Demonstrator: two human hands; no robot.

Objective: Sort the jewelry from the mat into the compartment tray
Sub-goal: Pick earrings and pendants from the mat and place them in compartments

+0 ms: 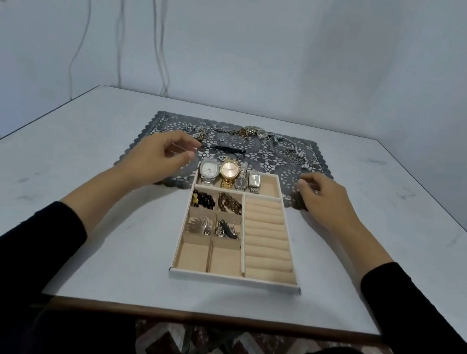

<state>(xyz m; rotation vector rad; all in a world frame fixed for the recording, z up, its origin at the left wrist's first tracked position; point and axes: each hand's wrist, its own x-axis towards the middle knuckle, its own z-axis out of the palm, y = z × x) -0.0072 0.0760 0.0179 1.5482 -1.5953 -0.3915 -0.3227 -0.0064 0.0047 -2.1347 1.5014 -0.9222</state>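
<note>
A beige compartment tray [178,247] lies in the middle of the table. Its far row holds several watches [229,174]. Small left compartments hold dark beads [203,199], brown beads [230,202], a silver piece [201,226] and mixed metal pieces [227,229]. The two near compartments and the ring rolls [267,240] hold nothing. Behind the tray a grey lace mat [259,155] carries chains, rings and bracelets [247,131]. My left hand [157,158] pinches the left end of a black band [224,148] over the mat. My right hand [322,200] rests loosely curled at the mat's right edge.
The white table [73,215] ends in a brown front edge close to me. Loose rings and a beaded piece [303,159] lie on the mat's right part, just beyond my right hand. Cables hang on the wall behind.
</note>
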